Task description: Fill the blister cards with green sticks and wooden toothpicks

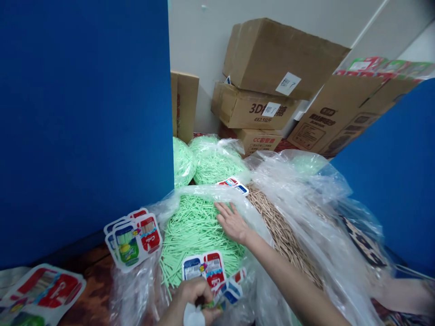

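Observation:
An opened clear plastic bag is filled with thin green candy sticks (190, 222). My right hand (233, 222) lies on these sticks at the bag's right side, palm down with its fingers spread. Low in the view, my left hand (195, 294) is curled around a small printed candy packet (228, 292), which its fingers partly hide. Something white wraps part of that hand. Just beyond it, a red-and-blue Cola packet (214, 269) rests on the green sticks. A second open bag of brown candy sticks (278, 222) adjoins on the right.
Several stacked Cola packets (134, 237) lie left of the green bag, with a larger one (44, 294) at lower left. More bagged green sticks (217, 163) stand behind, before stacked cardboard boxes (261, 106). Blue panels (84, 113) flank the space. A blurred limb shows at lower right.

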`<state>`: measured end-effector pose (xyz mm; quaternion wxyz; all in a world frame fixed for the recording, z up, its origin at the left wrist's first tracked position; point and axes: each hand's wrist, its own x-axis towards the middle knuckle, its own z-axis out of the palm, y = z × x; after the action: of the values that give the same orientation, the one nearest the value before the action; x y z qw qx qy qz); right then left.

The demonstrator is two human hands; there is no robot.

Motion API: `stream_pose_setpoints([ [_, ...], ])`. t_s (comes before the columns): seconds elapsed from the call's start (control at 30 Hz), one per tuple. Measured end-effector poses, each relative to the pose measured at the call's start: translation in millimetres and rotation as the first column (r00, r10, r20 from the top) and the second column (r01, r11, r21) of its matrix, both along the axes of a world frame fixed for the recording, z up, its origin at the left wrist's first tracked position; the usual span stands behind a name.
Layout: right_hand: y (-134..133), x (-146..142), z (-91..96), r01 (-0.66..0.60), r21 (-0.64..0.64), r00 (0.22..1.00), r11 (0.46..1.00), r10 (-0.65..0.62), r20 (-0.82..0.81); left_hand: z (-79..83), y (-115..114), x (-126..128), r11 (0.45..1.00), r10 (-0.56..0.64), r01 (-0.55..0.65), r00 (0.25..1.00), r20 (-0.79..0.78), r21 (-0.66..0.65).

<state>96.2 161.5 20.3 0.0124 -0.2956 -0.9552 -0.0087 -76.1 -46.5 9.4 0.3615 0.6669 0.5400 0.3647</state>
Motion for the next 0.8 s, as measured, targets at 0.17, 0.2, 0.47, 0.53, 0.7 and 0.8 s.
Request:
stream_pose_setpoints([
  [0.17, -1, 6, 17.9, 0.075, -0.118, 0.978, 0.99, -0.096, -0.188, -6.7, -1, -1, 0.999, 0.032, -0.031, 0.999, 0.019, -0.041],
  [0.2, -2, 6, 25.1, 0.067, -0.155, 0.959, 0.986, -0.107, -0.263, -7.2, -1, -1, 0.998, 0.041, -0.04, 0.999, 0.024, -0.047],
  [0.47, -10, 6, 53.3, 0.123, -0.634, 0.806, 0.764, -0.449, -0.385, 0.1, 1, 4, 0.996, -0.002, 0.008, 0.998, 0.069, -0.089],
  [0.53, -8, 7, 48.7, 0.134, -0.67, 0.838, 0.73, -0.445, -0.318, 2.8, 1, 3, 0.991, -0.008, 0.018, 0.997, 0.077, -0.133],
  [0.7, -8, 6, 47.1, 0.159, -0.636, 0.873, 0.755, -0.409, -0.267, 11.0, 1, 1, 0.979, -0.013, 0.029, 0.996, 0.084, -0.2],
  [0.8, -13, 2, 51.7, 0.188, -0.6, 0.871, 0.778, -0.414, -0.264, 15.0, 1, 1, 0.979, 0.011, 0.01, 0.995, 0.103, -0.203],
])
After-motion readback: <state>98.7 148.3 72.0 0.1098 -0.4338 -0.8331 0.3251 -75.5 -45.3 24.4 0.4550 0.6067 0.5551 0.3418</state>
